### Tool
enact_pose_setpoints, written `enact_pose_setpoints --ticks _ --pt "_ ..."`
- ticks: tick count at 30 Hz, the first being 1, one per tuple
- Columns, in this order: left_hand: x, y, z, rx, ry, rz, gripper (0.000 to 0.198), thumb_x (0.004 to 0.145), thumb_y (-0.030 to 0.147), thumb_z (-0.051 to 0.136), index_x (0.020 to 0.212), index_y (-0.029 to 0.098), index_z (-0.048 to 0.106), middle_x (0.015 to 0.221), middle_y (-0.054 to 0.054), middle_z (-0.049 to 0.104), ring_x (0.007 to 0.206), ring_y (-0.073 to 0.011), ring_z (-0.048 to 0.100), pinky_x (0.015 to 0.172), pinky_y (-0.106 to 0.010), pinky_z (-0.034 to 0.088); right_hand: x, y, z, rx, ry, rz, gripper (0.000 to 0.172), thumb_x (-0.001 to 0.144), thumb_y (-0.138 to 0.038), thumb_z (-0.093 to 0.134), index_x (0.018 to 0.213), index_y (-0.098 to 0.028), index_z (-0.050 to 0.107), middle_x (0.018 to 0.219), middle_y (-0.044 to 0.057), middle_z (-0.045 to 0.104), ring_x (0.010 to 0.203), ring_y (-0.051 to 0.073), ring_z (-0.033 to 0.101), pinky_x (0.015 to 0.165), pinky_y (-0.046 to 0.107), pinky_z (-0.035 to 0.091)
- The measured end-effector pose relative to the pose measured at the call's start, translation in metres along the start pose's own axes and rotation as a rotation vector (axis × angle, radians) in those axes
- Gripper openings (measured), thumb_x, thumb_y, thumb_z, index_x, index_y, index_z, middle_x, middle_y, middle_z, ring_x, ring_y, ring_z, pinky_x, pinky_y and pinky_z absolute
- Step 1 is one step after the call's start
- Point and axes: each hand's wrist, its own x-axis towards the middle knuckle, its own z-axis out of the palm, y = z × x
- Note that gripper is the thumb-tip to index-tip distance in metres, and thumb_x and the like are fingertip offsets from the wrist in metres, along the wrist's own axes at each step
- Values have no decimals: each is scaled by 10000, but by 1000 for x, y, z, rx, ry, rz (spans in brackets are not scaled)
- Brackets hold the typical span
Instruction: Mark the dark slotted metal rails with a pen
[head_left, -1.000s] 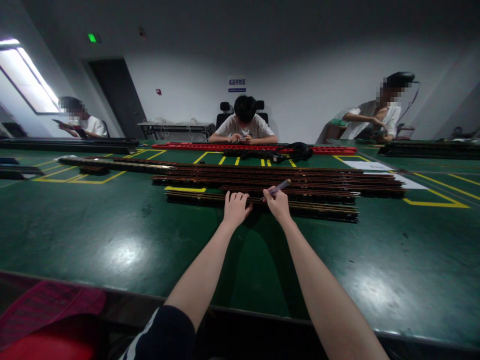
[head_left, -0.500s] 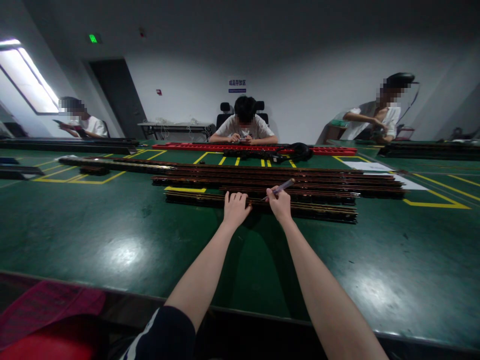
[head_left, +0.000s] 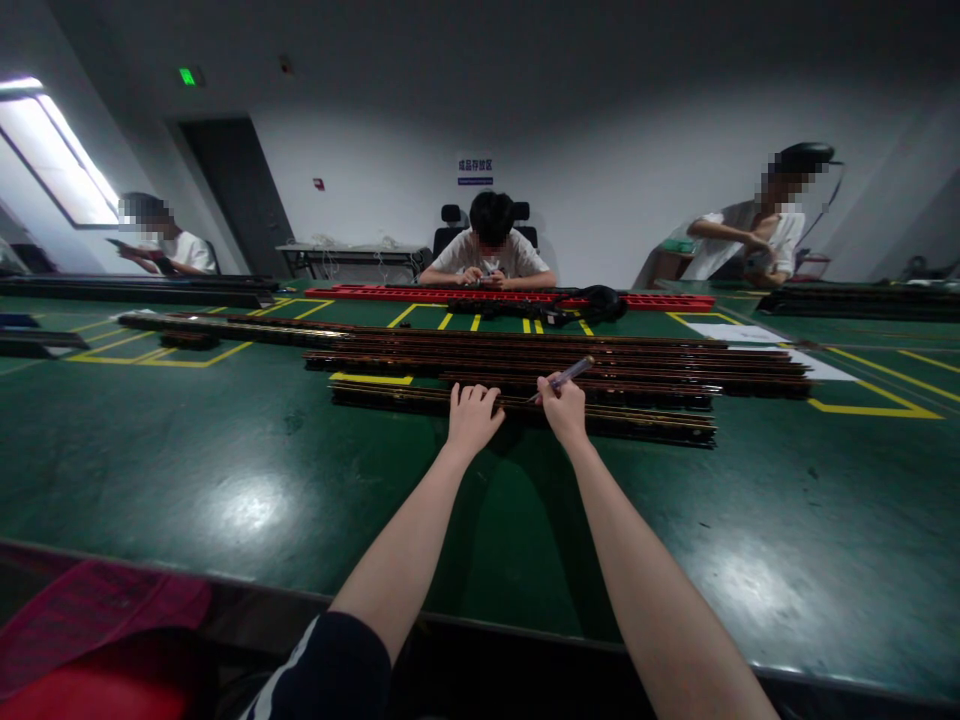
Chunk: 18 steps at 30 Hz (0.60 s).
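Across the green table in front of me lies a long dark strip (head_left: 645, 424) with a brassy upper edge. My left hand (head_left: 472, 415) rests over its middle, fingers apart and bent over the strip, thumb toward the right. A slim pen-like tool (head_left: 574, 372) with a greyish, see-through barrel sits in my right hand (head_left: 562, 408). That hand is closed round it, with the tip pointing down and left, close to the strip. Whether the tip touches is too small to tell. Just beyond lie several more long dark strips (head_left: 660, 352), side by side.
Red slotted rails (head_left: 360, 293) and a coil of black cable (head_left: 596, 302) lie farther back on the green table (head_left: 225, 450). White paper sheets (head_left: 821, 366) are at the right. Across the table sits a person (head_left: 491, 255); other people are at left and right.
My right hand has shifted slightly right with the pen-like tool. My left thumb has drawn up a little toward the fingers; the left hand otherwise stays in place over the strip.
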Motion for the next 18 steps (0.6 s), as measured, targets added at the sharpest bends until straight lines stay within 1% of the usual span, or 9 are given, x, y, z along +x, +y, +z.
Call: enact_pose_setpoints --ticks 8,14,18 --pt "-1 0 2 10 7 9 347 911 323 449 1211 249 607 1145 -74 647 1143 -256 543 1149 -535 267 -1 -1 0 -23 -19 6 331 824 -518 512 702 -212 546 639 76 665 608 229 649 659 342 512" --pt "-1 2 -1 15 -3 21 316 916 302 433 1176 250 604 1164 -66 647 1162 -250 537 1155 -530 258 0 0 1 -25 -9 -6 350 820 -541 523 704 -213 560 618 66 664 613 239 661 681 354 521" --pt "-1 2 -2 19 2 24 308 904 264 435 1162 255 604 1165 -66 648 1154 -253 543 1154 -532 263 0 -1 2 -29 -38 -18 306 820 -495 528 706 -213 562 614 63 666 610 238 663 677 347 520"
